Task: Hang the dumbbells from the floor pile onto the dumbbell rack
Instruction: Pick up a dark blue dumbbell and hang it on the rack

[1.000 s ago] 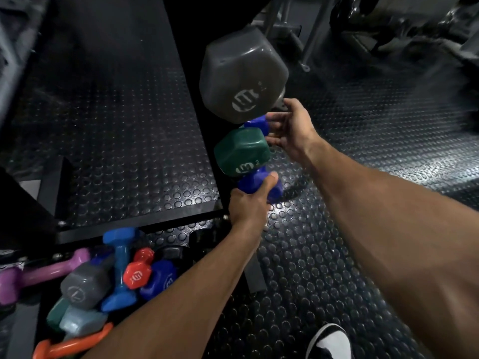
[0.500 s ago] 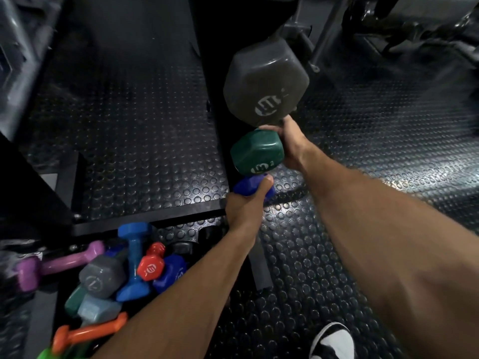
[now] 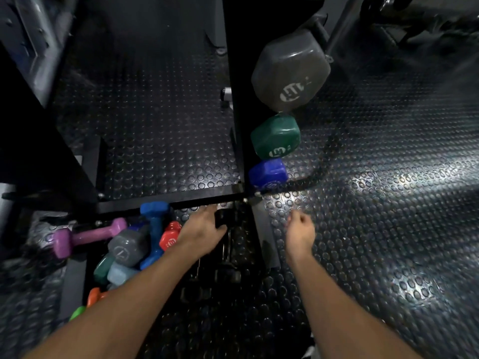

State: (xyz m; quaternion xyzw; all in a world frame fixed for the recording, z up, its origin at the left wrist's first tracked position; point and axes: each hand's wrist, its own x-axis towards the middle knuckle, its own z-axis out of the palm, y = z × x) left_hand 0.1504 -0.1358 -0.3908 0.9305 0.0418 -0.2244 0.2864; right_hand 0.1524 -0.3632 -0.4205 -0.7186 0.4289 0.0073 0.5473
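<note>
Floor pile (image 3: 124, 252): lying at the near left, dumbbells heaped against each other — a purple one (image 3: 85, 235) furthest left, a grey one (image 3: 128, 246) leaning on a teal one (image 3: 103, 268) and a pale blue one (image 3: 119, 273), orange (image 3: 93, 295) and lime green (image 3: 77, 312) ends poking out nearest
Blue dumbbell (image 3: 154, 229): standing on end in the pile, with a red one (image 3: 169, 235) touching it on the right
Left hand (image 3: 203, 233): reaching down just right of the pile, fingers curling round a black dumbbell (image 3: 225, 220) that is hard to make out against the dark floor
Rack (image 3: 237, 104): rising as a black upright in the middle, three dumbbells already hanging on its right side — big grey (image 3: 290, 73) far, green (image 3: 276, 136) below it, dark blue (image 3: 268, 174) nearest
Right hand (image 3: 300, 229): hovering well apart from everything, fingers loosely curled and holding nothing
Risk, grip: the left hand appears to be catching only the near end of the black weight, so it could be slipping out on the lift
Risk, pile: the red and standing blue dumbbells are sitting just beside that hand, and a nudge could be toppling them
Risk, rack: the hung ones are nearly touching, so swinging another in carelessly could be knocking one loose
</note>
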